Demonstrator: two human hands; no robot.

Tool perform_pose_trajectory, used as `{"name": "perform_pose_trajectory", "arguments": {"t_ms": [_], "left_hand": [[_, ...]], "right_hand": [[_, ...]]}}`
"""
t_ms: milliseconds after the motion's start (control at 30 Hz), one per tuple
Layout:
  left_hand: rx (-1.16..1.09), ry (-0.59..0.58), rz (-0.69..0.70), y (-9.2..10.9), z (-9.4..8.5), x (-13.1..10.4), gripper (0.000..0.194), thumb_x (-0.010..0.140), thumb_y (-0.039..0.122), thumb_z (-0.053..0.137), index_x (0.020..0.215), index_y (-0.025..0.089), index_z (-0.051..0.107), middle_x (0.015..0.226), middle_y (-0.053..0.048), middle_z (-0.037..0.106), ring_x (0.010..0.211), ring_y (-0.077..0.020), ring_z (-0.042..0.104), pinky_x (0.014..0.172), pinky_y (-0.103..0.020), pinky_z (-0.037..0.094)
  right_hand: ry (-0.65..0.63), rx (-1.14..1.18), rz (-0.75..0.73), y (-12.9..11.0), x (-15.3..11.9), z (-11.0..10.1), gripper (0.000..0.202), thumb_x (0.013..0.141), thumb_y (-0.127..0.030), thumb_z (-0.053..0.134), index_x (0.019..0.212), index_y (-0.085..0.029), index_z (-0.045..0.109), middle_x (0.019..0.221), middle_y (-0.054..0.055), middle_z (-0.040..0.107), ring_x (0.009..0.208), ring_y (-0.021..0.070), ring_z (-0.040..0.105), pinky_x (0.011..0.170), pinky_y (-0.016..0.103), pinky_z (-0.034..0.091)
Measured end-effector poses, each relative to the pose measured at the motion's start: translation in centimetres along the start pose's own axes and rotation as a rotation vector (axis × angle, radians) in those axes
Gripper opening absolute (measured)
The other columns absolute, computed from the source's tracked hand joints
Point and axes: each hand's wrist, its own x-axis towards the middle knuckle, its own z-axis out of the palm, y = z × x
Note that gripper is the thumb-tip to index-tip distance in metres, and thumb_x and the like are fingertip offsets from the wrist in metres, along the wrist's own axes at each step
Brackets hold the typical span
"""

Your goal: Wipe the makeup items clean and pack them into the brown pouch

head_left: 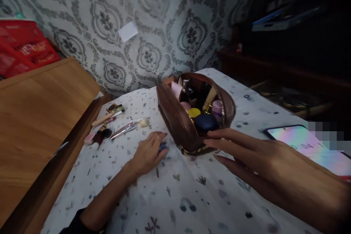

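Note:
A brown zip-up makeup bag [175, 117] stands unzipped on the patterned cloth. Inside it I can see a dark blue rounded case [205, 122], a yellow round lid [194, 112], a lilac container [217, 109] and a pale pink item [177, 89]. My right hand [246, 153] is open, its fingers stretched toward the bag's near edge. Left of the bag, my left hand [149, 153] rests low over the cloth, fingers curled round a small blue thing [162, 147] whose kind is unclear. Beyond that hand lies a shiny silver-pink tapered tube [123, 130] beside a cream-tipped piece [143, 122].
More small cosmetics [102, 131] and a wooden-handled brush [102, 120] lie at the cloth's left side. A lit phone [298, 139] lies at the right. Wooden furniture [46, 117] borders the left, with a red box [24, 47] on top. Patterned wall behind.

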Motion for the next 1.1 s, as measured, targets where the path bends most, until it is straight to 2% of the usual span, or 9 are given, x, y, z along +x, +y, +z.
{"name": "perform_pose_trajectory", "arguments": {"t_ms": [67, 167, 300, 467, 567, 667, 833, 967, 1100], "left_hand": [[-0.036, -0.162, 0.036, -0.5, -0.2, -1.5, 0.03, 0.098, 0.037, 0.047, 0.121, 0.019, 0.051, 0.12, -0.013, 0.063, 0.115, -0.0246, 0.058, 0.09, -0.038, 0.054], [-0.068, -0.23, 0.006, -1.7, -0.7, -2.9, 0.025, 0.101, 0.032, 0.04, 0.115, 0.019, 0.056, 0.112, -0.011, 0.065, 0.103, -0.0214, 0.06, 0.088, -0.035, 0.053], [0.073, -0.175, -0.258, -4.8, -1.4, -3.4, 0.025, 0.101, 0.029, 0.039, 0.112, 0.021, 0.06, 0.102, -0.007, 0.066, 0.098, -0.0204, 0.061, 0.084, -0.032, 0.051], [0.264, -0.003, -0.667, -10.6, -2.1, -3.8, 0.03, 0.1, 0.024, 0.036, 0.119, 0.019, 0.058, 0.116, -0.012, 0.063, 0.112, -0.0258, 0.055, 0.091, -0.037, 0.046], [0.256, 0.013, -0.759, -12.8, -1.5, -4.8, 0.029, 0.098, 0.022, 0.039, 0.118, 0.016, 0.059, 0.113, -0.014, 0.065, 0.111, -0.0271, 0.056, 0.091, -0.039, 0.045], [0.217, 0.02, -0.775, -13.6, -0.6, -5.9, 0.029, 0.098, 0.025, 0.041, 0.12, 0.018, 0.059, 0.115, -0.011, 0.066, 0.109, -0.0249, 0.057, 0.093, -0.038, 0.043], [0.174, 0.056, -0.752, -13.8, -0.1, -6.6, 0.024, 0.099, 0.028, 0.042, 0.112, 0.02, 0.061, 0.11, -0.008, 0.066, 0.106, -0.0234, 0.057, 0.092, -0.036, 0.042], [0.169, 0.084, -0.746, -14.0, -0.1, -6.7, 0.023, 0.099, 0.028, 0.041, 0.107, 0.021, 0.062, 0.106, -0.007, 0.065, 0.104, -0.0227, 0.056, 0.089, -0.036, 0.042], [0.154, 0.1, -0.74, -14.2, 0.2, -6.9, 0.021, 0.099, 0.029, 0.043, 0.107, 0.022, 0.061, 0.106, -0.006, 0.064, 0.105, -0.0218, 0.055, 0.09, -0.035, 0.042]], "right_hand": [[-0.16, 0.037, -0.088, -0.6, 0.3, 0.1, 0.024, 0.091, -0.039, 0.053, 0.109, -0.036, 0.069, 0.105, 0.008, 0.071, 0.072, 0.0192, 0.069, 0.051, 0.03, 0.053], [-0.313, 0.092, -0.107, -2.2, 1.0, 1.2, 0.023, 0.093, -0.035, 0.052, 0.11, -0.035, 0.068, 0.103, 0.008, 0.071, 0.08, 0.0208, 0.07, 0.058, 0.031, 0.056], [-0.439, 0.187, -0.067, -5.1, 2.0, 4.5, 0.021, 0.093, -0.027, 0.05, 0.099, -0.031, 0.069, 0.092, 0.007, 0.071, 0.073, 0.0183, 0.069, 0.063, 0.03, 0.055], [-0.535, 0.359, 0.065, -6.8, 3.8, 10.6, 0.019, 0.089, -0.023, 0.056, 0.103, -0.022, 0.068, 0.093, 0.004, 0.072, 0.072, 0.015, 0.067, 0.069, 0.028, 0.054], [-0.466, 0.322, 0.201, -6.4, 6.3, 14.7, 0.025, 0.087, -0.018, 0.055, 0.109, -0.016, 0.067, 0.103, 0.009, 0.072, 0.087, 0.0181, 0.069, 0.072, 0.028, 0.054], [-0.366, 0.061, 0.256, -5.8, 9.6, 18.7, 0.038, 0.089, -0.015, 0.051, 0.126, -0.013, 0.059, 0.12, 0.012, 0.066, 0.104, 0.0194, 0.064, 0.088, 0.029, 0.05], [-0.321, -0.183, 0.288, -5.1, 14.0, 24.1, 0.043, 0.093, -0.016, 0.047, 0.134, -0.008, 0.053, 0.146, 0.018, 0.047, 0.133, 0.0265, 0.042, 0.108, 0.035, 0.035], [-0.379, -0.252, 0.246, -4.3, 15.5, 26.9, 0.036, 0.089, -0.015, 0.051, 0.124, -0.01, 0.06, 0.137, 0.017, 0.055, 0.128, 0.0273, 0.046, 0.105, 0.037, 0.034], [-0.376, -0.308, 0.248, -3.3, 16.4, 28.0, 0.026, 0.087, -0.012, 0.048, 0.106, -0.011, 0.067, 0.121, 0.019, 0.063, 0.115, 0.0297, 0.053, 0.096, 0.04, 0.036]]}}
